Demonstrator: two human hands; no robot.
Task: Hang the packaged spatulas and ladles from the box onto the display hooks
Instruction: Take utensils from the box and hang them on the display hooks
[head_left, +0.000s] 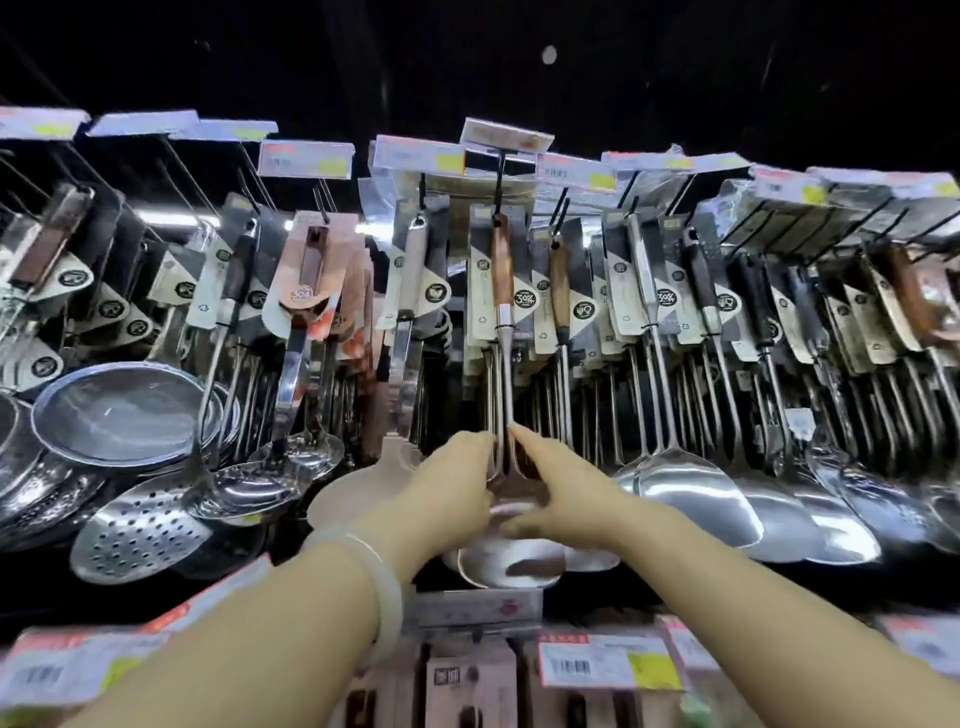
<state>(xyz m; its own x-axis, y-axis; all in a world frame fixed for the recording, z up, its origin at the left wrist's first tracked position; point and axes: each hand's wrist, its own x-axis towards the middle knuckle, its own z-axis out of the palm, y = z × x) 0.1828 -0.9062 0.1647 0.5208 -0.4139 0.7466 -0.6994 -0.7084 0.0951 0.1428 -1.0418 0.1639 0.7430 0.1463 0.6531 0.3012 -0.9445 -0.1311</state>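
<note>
A packaged ladle (503, 291) with a brown wooden handle and white card hangs on the centre display hook (500, 182), in front of several like it. Its steel shaft runs down between my two hands. My left hand (447, 488), with a pale bangle on the wrist, touches the shaft's lower end from the left, fingers curled toward it. My right hand (561, 493) touches it from the right, index finger raised along the shaft. The ladle's bowl (511, 564) shows below my hands. The box is not in view.
Rows of packaged spatulas (691, 488) hang to the right, and slotted ladles (140, 535) and strainers (124, 410) to the left. Price tags (306, 158) line the hook ends above. A lower rail with price labels (608, 662) runs below my arms.
</note>
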